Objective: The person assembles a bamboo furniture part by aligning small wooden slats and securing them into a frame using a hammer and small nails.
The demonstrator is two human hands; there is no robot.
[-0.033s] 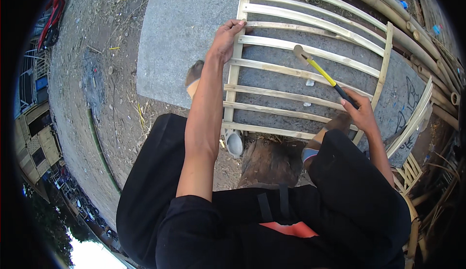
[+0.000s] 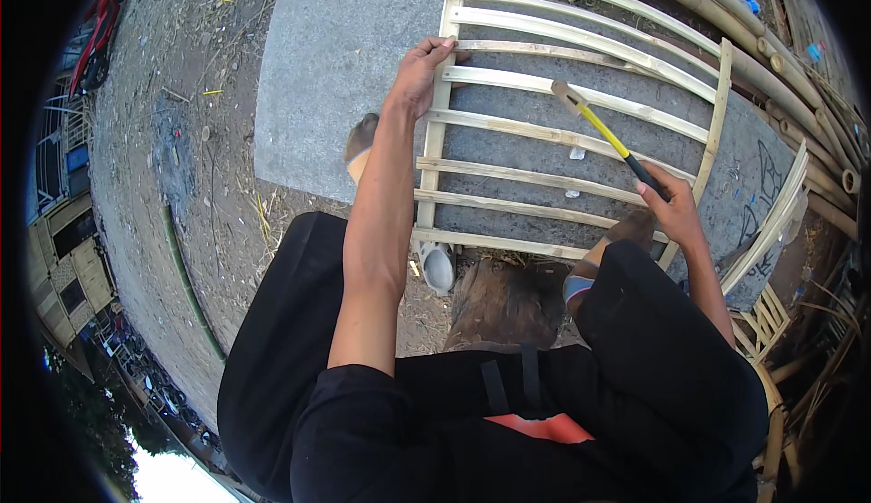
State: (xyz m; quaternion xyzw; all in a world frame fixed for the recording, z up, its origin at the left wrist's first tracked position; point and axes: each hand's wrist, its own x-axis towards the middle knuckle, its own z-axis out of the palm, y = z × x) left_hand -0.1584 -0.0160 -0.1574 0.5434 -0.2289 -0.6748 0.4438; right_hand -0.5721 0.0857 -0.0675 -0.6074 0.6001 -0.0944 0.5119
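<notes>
A slatted bamboo frame [image 2: 508, 126], with several pale strips between two rails, lies across a grey slab. My left hand [image 2: 417, 78] is closed round its left rail [image 2: 439, 122] near the end of an upper strip; the fingers behind the rail are partly hidden. In my right hand [image 2: 673, 205] is a hammer [image 2: 602, 129] with a yellow and black handle. The hammer's head points up and left, over the middle strips; whether it touches them I cannot tell. The frame's right rail [image 2: 714, 122] runs beyond my right hand.
The grey slab [image 2: 336, 58] extends left of the frame. Long bamboo poles [image 2: 689, 4] lie along the far and right sides. A bundle of strips [image 2: 771, 217] rests at the right. Near my knees stands a wood stump [image 2: 504, 308], beside a grey cup-like object [image 2: 437, 269].
</notes>
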